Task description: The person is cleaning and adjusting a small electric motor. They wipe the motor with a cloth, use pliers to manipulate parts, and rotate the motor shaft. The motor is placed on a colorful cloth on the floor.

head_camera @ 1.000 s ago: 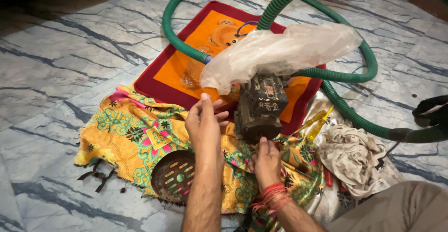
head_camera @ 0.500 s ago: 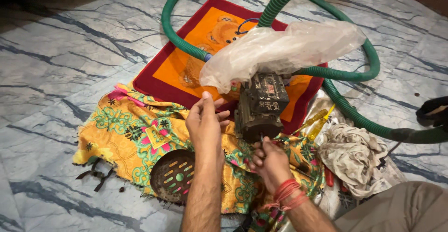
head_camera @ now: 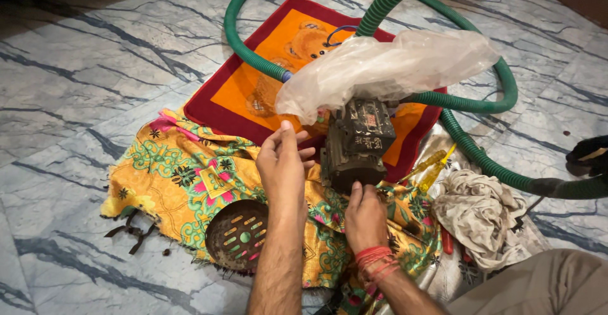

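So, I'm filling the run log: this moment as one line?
left hand open beside dark motor | right hand touching motor's base | floral cloth beneath

The motor (head_camera: 356, 143) sits on the edge of the mat (head_camera: 253, 87), with the plastic bag (head_camera: 386, 68) draped over its far end. The hose (head_camera: 487, 93) loops behind the bag and runs off to the right. The patterned cloth (head_camera: 183, 176) lies in front of the mat, and the round grille (head_camera: 239, 233) rests on its near edge. The left hand (head_camera: 283, 166) is just left of the motor, the right hand (head_camera: 365, 217) touching its near end. The rag (head_camera: 478, 210) lies to the right, screwdrivers (head_camera: 430, 166) between it and the motor.
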